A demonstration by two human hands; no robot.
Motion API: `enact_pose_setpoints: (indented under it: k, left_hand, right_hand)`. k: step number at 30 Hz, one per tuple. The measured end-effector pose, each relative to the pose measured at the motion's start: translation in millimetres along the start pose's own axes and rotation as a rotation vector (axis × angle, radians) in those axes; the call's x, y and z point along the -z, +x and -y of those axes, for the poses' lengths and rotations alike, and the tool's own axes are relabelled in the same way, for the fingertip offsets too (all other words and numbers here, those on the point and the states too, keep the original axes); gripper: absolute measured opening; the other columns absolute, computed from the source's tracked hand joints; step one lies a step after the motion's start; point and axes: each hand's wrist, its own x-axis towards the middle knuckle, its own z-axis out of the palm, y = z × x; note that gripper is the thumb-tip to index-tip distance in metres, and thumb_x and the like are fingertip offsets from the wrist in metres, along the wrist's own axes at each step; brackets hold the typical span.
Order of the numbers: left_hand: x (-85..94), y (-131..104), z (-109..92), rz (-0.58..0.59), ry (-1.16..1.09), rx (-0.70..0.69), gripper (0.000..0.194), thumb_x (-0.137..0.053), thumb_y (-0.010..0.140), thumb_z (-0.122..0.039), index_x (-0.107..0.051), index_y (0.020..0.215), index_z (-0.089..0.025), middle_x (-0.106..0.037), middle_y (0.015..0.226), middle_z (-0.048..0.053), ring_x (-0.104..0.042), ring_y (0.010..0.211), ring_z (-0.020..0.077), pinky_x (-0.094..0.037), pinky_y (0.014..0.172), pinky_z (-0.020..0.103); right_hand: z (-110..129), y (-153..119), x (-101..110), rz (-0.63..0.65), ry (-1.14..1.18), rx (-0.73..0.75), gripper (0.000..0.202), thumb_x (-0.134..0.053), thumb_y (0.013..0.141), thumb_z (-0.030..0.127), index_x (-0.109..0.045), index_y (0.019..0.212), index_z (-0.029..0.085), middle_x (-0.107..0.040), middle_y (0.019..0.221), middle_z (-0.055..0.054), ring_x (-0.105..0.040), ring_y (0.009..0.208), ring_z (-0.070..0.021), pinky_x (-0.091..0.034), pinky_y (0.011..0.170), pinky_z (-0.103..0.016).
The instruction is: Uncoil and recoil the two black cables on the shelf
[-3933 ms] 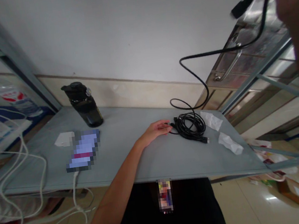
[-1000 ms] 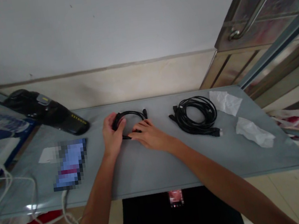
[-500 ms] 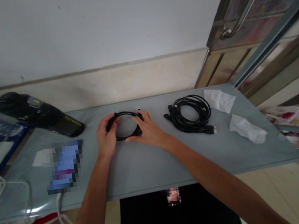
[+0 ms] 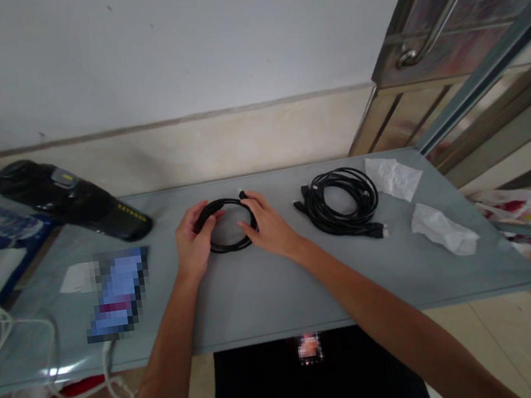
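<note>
Between my two hands, a black cable coil (image 4: 230,248) is lying on the grey table surface (image 4: 260,307), forming a rounded ring. My left hand (image 4: 191,241) is pinching the coil's left side, its thumb reaching inside the ring and its fingers wrapping the outside. My right hand (image 4: 272,227) is gripping the opposite side, its thumb likewise pointing inward. At this hand's fingertips, a black connector (image 4: 242,195) is projecting from the ring's far edge. Status: the winding is appearing complete or nearly so, as no long loose length is trailing. No tie is showing on the visible parts; my fingers are covering the rest. The coil is not yet lying free, since both hands are holding it. Near my right hand, on its right, a separate black cable bundle (image 4: 340,223) is lying coiled and untouched. Farther right, two crumpled white sheets (image 4: 444,229) are resting.
</note>
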Motion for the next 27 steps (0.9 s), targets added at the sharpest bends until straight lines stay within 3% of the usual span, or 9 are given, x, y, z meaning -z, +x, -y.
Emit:
enact_pose_setpoints:
  k: [6, 15, 20, 27]
  left_hand:
    - [0.2, -1, -5, 0.016, 0.029, -0.002, 0.045, -0.088, 0.093, -0.041, -0.08, 0.133, -0.022, -0.087, 0.123, 0.012, -0.086, 0.114, 0.0353, -0.06, 0.121, 0.062]
    - [1.9, 1, -5, 0.103, 0.227, -0.06, 0.047, -0.091, 0.084, -0.031, -0.079, 0.129, -0.024, -0.084, 0.126, 0.011, -0.081, 0.12, 0.0363, -0.06, 0.121, 0.061]
    - [4.7, 1, 2, 0.168, 0.302, -0.134, 0.051, -0.078, 0.086, -0.019, -0.08, 0.137, -0.026, -0.082, 0.135, 0.011, -0.077, 0.129, 0.0373, -0.054, 0.129, 0.064]
    - [6.3, 1, 6, 0.056, 0.314, -0.16, 0.045, -0.069, 0.092, -0.018, -0.084, 0.133, -0.026, -0.083, 0.135, 0.01, -0.076, 0.133, 0.0365, -0.051, 0.131, 0.065]
  right_hand:
    - [-2, 1, 6, 0.013, -0.006, -0.001, 0.054, -0.054, 0.103, 0.011, -0.053, 0.157, 0.015, -0.051, 0.173, -0.022, -0.052, 0.164, -0.0288, -0.043, 0.14, -0.051]
    - [-2, 2, 11, 0.05, 0.015, 0.021, 0.061, -0.051, 0.095, 0.0, -0.059, 0.151, 0.022, -0.052, 0.176, -0.016, -0.058, 0.16, -0.0266, -0.049, 0.136, -0.051]
    - [-1, 2, 14, 0.076, 0.017, 0.026, 0.061, -0.049, 0.096, -0.001, -0.058, 0.152, 0.021, -0.053, 0.176, -0.016, -0.059, 0.16, -0.0265, -0.05, 0.134, -0.051]
    - [2, 2, 13, 0.076, 0.029, 0.026, 0.042, -0.054, 0.111, 0.017, -0.059, 0.152, 0.024, -0.055, 0.175, -0.015, -0.057, 0.162, -0.027, -0.047, 0.137, -0.054]
